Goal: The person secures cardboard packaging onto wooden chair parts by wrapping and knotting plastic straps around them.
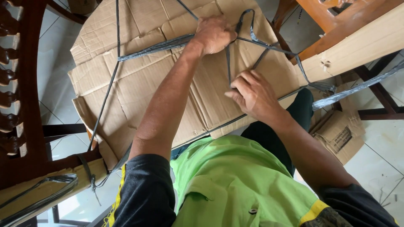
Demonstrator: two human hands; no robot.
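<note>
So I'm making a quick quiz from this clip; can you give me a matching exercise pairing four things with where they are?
Things:
1. left hand
2. right hand
3. small cardboard box
4. dark carved wood

Places:
A. on the tiled floor, right
B. far left edge
C. upper cardboard, closed on the dark strap
D. lower down, fingers on a strap end

Pairs: 1-C, 2-D, 3-A, 4-B

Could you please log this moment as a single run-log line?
left hand: pressing dark plastic strap | right hand: pinching strap end | brown corrugated cardboard wrapping: strapped crosswise
</note>
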